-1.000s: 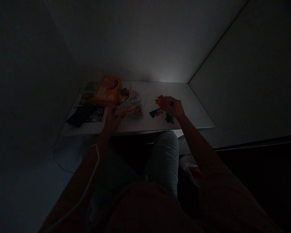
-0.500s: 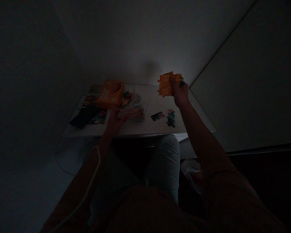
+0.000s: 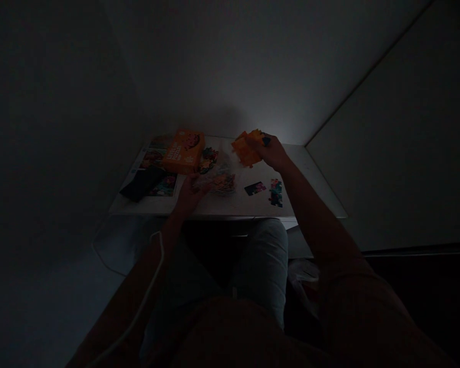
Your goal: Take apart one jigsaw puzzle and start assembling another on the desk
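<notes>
Right hand [image 3: 273, 152] gripping joined orange puzzle pieces [image 3: 247, 150] above the table [image 3: 230, 207].
Left hand's [image 3: 189, 196] fingers touch the clear bag of pieces [image 3: 223, 183]; the orange box [image 3: 184, 152] sits just beyond their tips, and two small joined sections [image 3: 255, 188] [image 3: 276, 192] lie below the right fingers, apart from them.

Room is dimly lit. White table [image 3: 233, 206] stands against a pale, plain back wall [image 3: 253, 66]; the wall is brightest just behind the table's far right corner. Right of the table: a grey wall surface [image 3: 406, 153], dark floor [image 3: 425, 294] below.
</notes>
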Demonstrator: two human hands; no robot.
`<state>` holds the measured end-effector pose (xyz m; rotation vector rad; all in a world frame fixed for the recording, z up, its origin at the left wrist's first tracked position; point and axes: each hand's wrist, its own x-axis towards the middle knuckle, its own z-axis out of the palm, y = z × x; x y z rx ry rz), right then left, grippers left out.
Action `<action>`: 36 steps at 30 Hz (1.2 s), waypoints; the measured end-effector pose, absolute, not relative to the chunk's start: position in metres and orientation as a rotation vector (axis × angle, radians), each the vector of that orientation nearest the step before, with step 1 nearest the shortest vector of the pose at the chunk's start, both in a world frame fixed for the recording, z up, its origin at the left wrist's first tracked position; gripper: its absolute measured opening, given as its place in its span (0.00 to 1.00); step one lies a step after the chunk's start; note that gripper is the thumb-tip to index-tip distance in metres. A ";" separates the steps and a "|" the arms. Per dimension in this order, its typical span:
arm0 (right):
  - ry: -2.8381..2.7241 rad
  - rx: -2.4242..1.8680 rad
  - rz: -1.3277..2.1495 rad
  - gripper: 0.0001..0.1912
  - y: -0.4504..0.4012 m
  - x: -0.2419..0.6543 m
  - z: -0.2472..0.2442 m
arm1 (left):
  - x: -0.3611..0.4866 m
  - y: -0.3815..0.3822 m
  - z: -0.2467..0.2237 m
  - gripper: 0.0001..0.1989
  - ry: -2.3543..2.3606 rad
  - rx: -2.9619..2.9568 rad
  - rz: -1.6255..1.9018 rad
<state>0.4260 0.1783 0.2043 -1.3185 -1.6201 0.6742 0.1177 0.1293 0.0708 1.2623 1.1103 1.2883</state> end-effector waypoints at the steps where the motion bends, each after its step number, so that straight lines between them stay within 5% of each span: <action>1: -1.639 -1.333 0.705 0.37 0.177 0.429 0.204 | 0.118 0.129 0.071 0.27 1.112 1.264 1.288; 11: -2.418 -1.638 0.555 0.10 0.184 0.393 0.249 | 0.119 0.127 0.071 0.26 1.090 1.309 1.262; 17: -2.679 -1.635 0.460 0.32 0.183 0.366 0.265 | 0.118 0.128 0.072 0.25 1.080 1.345 1.293; 25: -2.682 -1.621 0.442 0.12 0.168 0.374 0.268 | 0.118 0.129 0.067 0.26 1.106 1.353 1.260; 30: -2.890 -1.543 0.558 0.08 0.167 0.368 0.267 | 0.117 0.129 0.066 0.26 1.090 1.379 1.284; 36: -2.642 -1.692 0.071 0.25 0.172 0.362 0.254 | 0.117 0.130 0.063 0.23 1.047 1.346 1.288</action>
